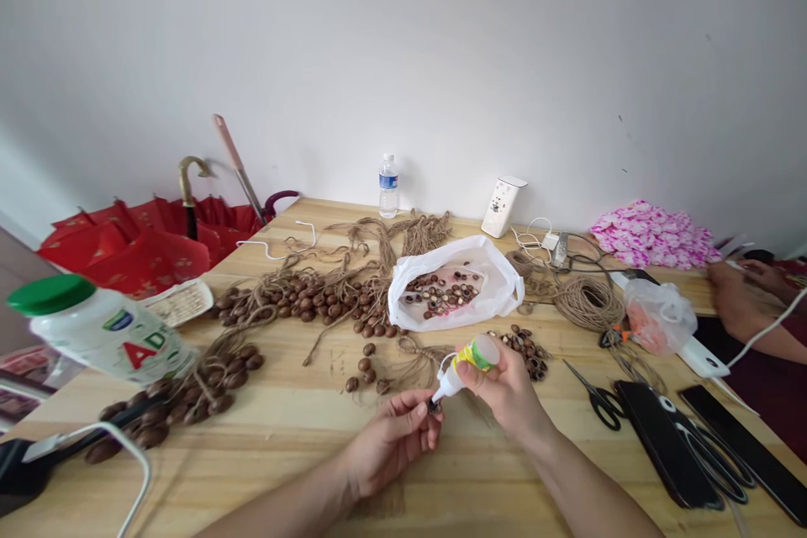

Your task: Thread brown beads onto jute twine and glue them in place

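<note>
My left hand [394, 441] pinches a small dark nut shell [435, 406] between thumb and fingertips, low over the table. In my right hand [514, 391] is a glue bottle [474, 356] with a yellow-green label, tilted so its white nozzle points down at the shell. Whether the tip touches the shell or any glue is coming out, I cannot tell. Beyond my hands lie a few loose brown nuts [366, 366] and a pile of split shells [526, 349]. A white plastic bag [457, 256] lies open behind them, with shell pieces inside.
Bunches of brown nuts tied with twine [315, 296] spread across the left and middle. At right are a twine coil [588, 303], small scissors [598, 399], larger scissors [712, 450] and a black phone [665, 441]. A white jar [107, 328] stands left. Another person's arm [747, 303] rests far right.
</note>
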